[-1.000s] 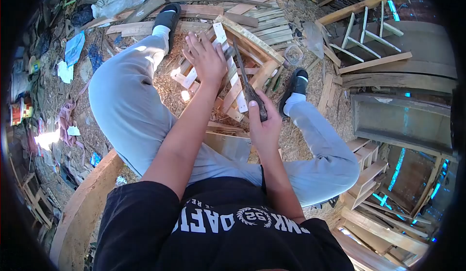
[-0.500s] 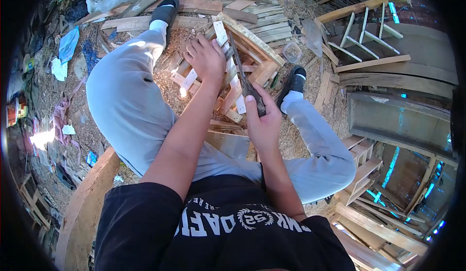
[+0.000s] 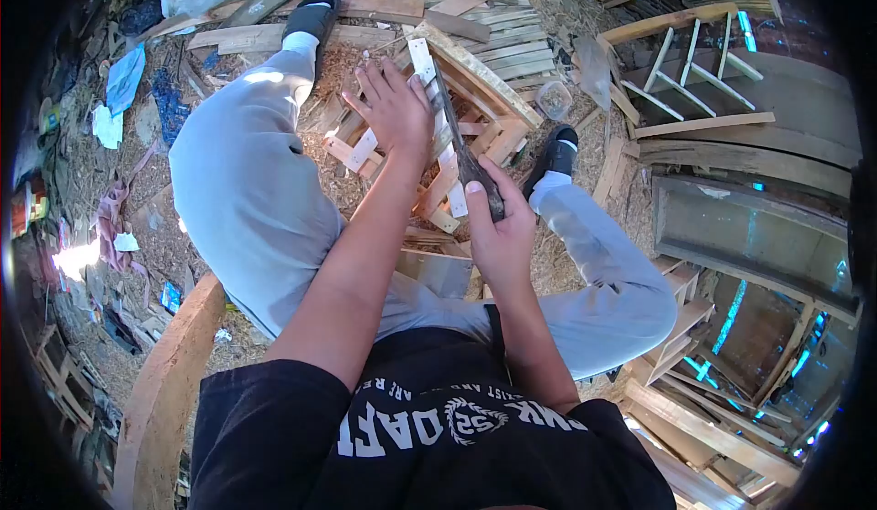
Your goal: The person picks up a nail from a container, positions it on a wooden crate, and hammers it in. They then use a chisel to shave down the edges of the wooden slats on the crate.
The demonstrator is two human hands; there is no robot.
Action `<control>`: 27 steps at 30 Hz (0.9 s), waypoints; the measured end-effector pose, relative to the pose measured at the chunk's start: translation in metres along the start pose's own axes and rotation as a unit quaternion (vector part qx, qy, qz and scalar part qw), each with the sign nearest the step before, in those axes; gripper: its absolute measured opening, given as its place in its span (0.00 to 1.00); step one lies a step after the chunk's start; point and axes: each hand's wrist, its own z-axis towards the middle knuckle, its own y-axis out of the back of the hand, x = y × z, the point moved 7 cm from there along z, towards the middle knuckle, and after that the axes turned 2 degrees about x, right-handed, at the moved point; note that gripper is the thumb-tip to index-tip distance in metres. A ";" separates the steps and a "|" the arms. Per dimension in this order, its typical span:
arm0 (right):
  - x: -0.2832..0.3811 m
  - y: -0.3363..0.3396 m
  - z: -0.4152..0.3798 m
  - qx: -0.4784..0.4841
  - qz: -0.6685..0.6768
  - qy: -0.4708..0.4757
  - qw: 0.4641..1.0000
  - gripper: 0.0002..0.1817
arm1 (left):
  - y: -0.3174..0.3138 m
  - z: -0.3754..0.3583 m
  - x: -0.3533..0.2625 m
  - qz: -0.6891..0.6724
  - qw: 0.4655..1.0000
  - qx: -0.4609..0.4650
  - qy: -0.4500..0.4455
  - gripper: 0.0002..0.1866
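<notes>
A small wooden frame [image 3: 475, 67] of nailed boards stands on the ground between my feet, with a pale strip [image 3: 448, 158] bearing dark holes or nail marks across it. My left hand [image 3: 399, 112] rests against the frame by this strip, its fingers stretched out and apart. My right hand [image 3: 502, 227] grips the dark handle of a long, narrow-bladed tool [image 3: 454, 126]. The blade points away from me along the strip, seen nearly edge-on, so its exact kind cannot be told. Part of the frame is hidden behind my left hand and forearm.
Wood shavings and loose boards [image 3: 247, 39] cover the ground. A stack of slats [image 3: 516, 48] lies beyond the frame, and a clear plastic container [image 3: 554, 100] sits near my right foot. Wooden racks [image 3: 694, 71] stand at the right. A thick curved beam [image 3: 169, 382] is at lower left.
The view has shifted slightly. My left hand has moved a little toward the blade, its fingers straighter. The tool and my right hand stay in nearly the same place on the frame.
</notes>
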 end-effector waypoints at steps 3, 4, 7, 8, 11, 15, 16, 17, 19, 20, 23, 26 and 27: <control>-0.002 0.000 0.002 0.005 0.031 -0.039 0.999 0.24 | 0.003 0.000 -0.001 -0.009 1.000 0.003 -0.003 0.33; -0.003 0.000 0.003 0.004 0.046 -0.062 0.997 0.24 | 0.003 0.000 -0.001 -0.023 1.000 0.020 -0.004 0.34; 0.003 0.002 0.007 0.013 0.054 -0.057 0.997 0.24 | 0.002 -0.001 -0.001 -0.035 0.999 0.035 -0.008 0.36; 0.007 0.004 0.008 0.013 0.055 -0.057 0.997 0.24 | 0.001 -0.001 -0.002 -0.034 0.999 0.033 -0.010 0.36; 0.004 0.006 0.009 0.036 0.015 -0.107 0.993 0.24 | 0.001 0.000 -0.004 -0.001 1.000 0.018 -0.008 0.35; -0.006 0.006 0.012 0.049 0.020 -0.074 0.996 0.25 | -0.006 0.002 -0.005 0.007 1.000 0.016 -0.009 0.36; -0.007 0.006 0.013 0.046 0.018 -0.064 0.997 0.25 | -0.006 0.003 -0.005 0.016 1.000 0.017 -0.008 0.36; -0.007 0.005 0.013 0.045 0.020 -0.065 0.997 0.25 | -0.007 0.004 -0.005 0.024 0.999 0.019 -0.008 0.36; -0.006 0.002 0.015 0.050 0.009 -0.072 0.996 0.26 | -0.008 0.007 -0.005 0.025 1.000 0.010 -0.010 0.36; -0.004 0.000 0.016 0.049 0.012 -0.072 0.996 0.26 | -0.008 0.009 -0.006 0.022 1.000 0.002 -0.011 0.35; 0.002 -0.001 0.024 0.048 -0.031 -0.055 0.997 0.25 | -0.009 0.016 -0.007 0.029 0.999 0.010 -0.016 0.36; -0.011 -0.003 0.027 0.054 -0.050 -0.091 0.993 0.25 | -0.008 0.018 -0.008 0.043 0.999 0.002 -0.017 0.37; -0.010 -0.004 0.027 0.041 -0.039 -0.062 0.996 0.25 | -0.010 0.018 -0.008 0.044 0.999 0.002 -0.017 0.37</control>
